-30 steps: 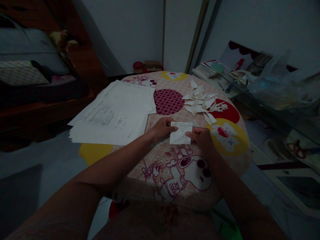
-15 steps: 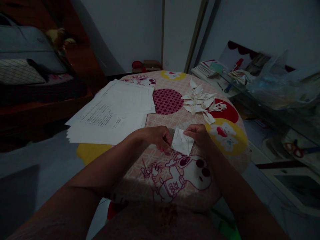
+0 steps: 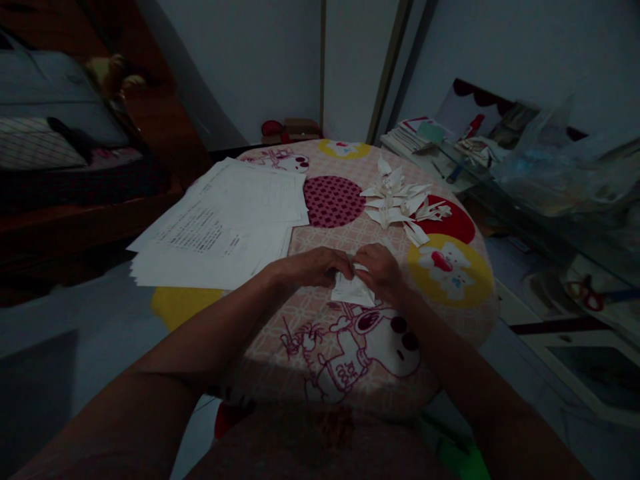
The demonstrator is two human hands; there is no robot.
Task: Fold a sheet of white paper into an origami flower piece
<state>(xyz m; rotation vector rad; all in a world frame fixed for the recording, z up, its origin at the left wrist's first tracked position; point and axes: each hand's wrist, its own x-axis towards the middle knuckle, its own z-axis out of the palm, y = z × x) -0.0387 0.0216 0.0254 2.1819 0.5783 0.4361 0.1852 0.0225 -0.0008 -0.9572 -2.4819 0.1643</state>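
Observation:
A small folded piece of white paper (image 3: 353,292) is held just above or on the patterned tablecloth, close to the table's near side. My left hand (image 3: 325,265) pinches its upper left part, fingers closed. My right hand (image 3: 379,270) is closed on its upper right part, with the fingertips of both hands almost meeting. The paper's top edge is hidden under the fingers. Beyond my right hand lies a cluster of folded paper flowers (image 3: 395,200), white with pointed petals.
Left of my hands, a spread stack of printed sheets (image 3: 220,220) covers part of the round table's cloth (image 3: 280,333). On the right stands a glass-topped desk (image 3: 530,207) with papers, a plastic bag (image 3: 555,167) and red-handled scissors (image 3: 585,297). A bag (image 3: 50,93) rests at far left.
My right hand has moved left toward my left hand, and both now grip the paper's top edge. The paper has turned and sits slightly further left.

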